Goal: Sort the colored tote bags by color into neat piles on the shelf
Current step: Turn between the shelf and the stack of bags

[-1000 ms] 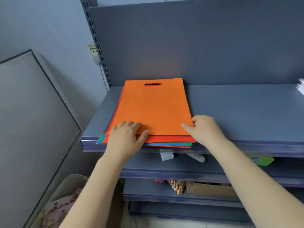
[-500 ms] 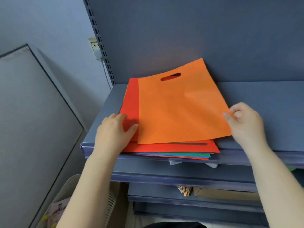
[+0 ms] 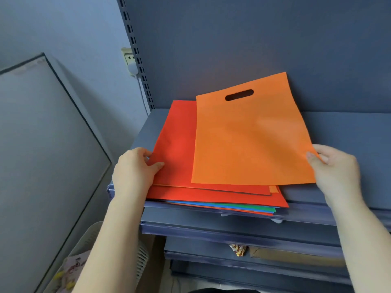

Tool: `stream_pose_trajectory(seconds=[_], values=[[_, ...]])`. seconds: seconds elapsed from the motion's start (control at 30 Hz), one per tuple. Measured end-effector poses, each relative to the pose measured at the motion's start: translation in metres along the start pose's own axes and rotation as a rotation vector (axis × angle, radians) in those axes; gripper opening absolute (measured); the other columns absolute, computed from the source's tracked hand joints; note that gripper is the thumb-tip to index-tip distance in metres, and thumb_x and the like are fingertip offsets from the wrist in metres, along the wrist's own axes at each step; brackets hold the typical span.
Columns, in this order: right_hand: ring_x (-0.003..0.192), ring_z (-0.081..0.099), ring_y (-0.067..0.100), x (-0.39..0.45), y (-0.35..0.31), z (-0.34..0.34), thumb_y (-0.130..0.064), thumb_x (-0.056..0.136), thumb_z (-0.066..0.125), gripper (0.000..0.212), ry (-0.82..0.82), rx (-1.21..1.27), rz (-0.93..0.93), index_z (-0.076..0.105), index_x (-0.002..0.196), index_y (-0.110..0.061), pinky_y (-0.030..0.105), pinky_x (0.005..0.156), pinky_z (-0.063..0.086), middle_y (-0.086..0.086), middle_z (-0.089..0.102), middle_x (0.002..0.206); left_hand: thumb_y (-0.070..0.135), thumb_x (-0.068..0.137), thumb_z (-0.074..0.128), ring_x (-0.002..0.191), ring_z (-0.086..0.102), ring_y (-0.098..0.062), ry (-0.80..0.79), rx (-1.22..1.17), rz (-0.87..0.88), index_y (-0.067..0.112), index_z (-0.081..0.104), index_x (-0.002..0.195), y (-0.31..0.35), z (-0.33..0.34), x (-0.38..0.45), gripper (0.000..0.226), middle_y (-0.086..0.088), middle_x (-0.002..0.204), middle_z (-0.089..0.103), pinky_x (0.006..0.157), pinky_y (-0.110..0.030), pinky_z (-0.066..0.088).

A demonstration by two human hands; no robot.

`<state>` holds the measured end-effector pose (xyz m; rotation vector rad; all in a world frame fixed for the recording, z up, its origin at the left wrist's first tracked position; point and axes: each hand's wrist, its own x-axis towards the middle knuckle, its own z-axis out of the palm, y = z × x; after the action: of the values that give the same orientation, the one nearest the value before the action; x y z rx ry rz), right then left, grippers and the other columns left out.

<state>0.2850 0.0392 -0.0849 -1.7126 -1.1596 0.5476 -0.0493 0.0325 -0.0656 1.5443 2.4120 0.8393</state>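
- The shelf (image 3: 338, 132) holds no sorted pile that I can see; the stretch at 3 o'clock of the mixed stack is bare, so by my judgement the sorting has barely begun and nearly all of it is left.
- The mixed stack (image 3: 211, 197) lies at the shelf's front left, its near edge overhanging; red, orange, blue and green edges show in layers, all unsorted.
- The orange tote bag (image 3: 249, 140), handle slot at 12 o'clock, is lifted off the stack and skewed toward 1 o'clock, out of line with the bags below.
- The red tote bag (image 3: 175, 144) is the next layer, exposed at 9 o'clock of the orange one.
- The right hand (image 3: 336, 168) pinches the orange bag's near right corner, thumb on top.
- The left hand (image 3: 135, 170) grips the red bag's left edge, fingers curled round it.
- A pale basket (image 3: 139, 256) at 7 o'clock holds patterned items, too unclear to name.
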Motion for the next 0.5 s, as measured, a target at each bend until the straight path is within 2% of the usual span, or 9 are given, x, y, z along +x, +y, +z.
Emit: stream_pose_trajectory(seconds=[0.13,0.3,0.4,0.5], values=[[0.109,0.062,0.017,-0.004,0.001,0.001,-0.010,0.093,0.057,0.025,-0.002,0.144,0.053,0.067,0.116,-0.015,0.033,0.097,0.045,0.000,0.067,0.109,0.026,0.080,0.075,0.096,0.061,-0.030,0.068,-0.002,0.007,0.012,0.072,0.098,0.001,-0.004,-0.004,0.023,-0.005,0.097,0.070,0.070,-0.029,0.039],[0.099,0.065,0.016,-0.014,-0.004,-0.002,-0.007,0.094,0.055,0.025,-0.032,0.275,0.046,0.067,0.102,-0.028,0.033,0.095,0.047,-0.007,0.069,0.097,0.023,0.085,0.068,0.091,0.060,-0.036,0.190,-0.002,0.074,0.013,0.073,0.093,-0.008,-0.008,-0.008,0.014,-0.010,0.091,0.070,0.071,-0.034,0.043],[0.102,0.064,0.014,-0.019,-0.007,-0.006,-0.006,0.094,0.055,0.025,-0.042,0.364,0.063,0.068,0.105,-0.025,0.029,0.096,0.045,-0.005,0.069,0.100,0.014,0.087,0.065,0.083,0.063,-0.029,0.265,-0.201,0.118,0.008,0.073,0.093,-0.012,-0.012,-0.014,0.012,-0.009,0.084,0.070,0.071,-0.028,0.042],[0.096,0.064,0.008,-0.025,-0.009,-0.012,-0.003,0.094,0.054,0.025,-0.073,0.464,0.097,0.069,0.104,-0.021,0.021,0.087,0.044,-0.010,0.069,0.097,0.010,0.086,0.066,0.066,0.061,-0.021,0.322,-0.451,0.086,0.010,0.072,0.088,-0.013,-0.018,-0.025,0.006,-0.004,0.075,0.067,0.066,-0.028,0.045]])
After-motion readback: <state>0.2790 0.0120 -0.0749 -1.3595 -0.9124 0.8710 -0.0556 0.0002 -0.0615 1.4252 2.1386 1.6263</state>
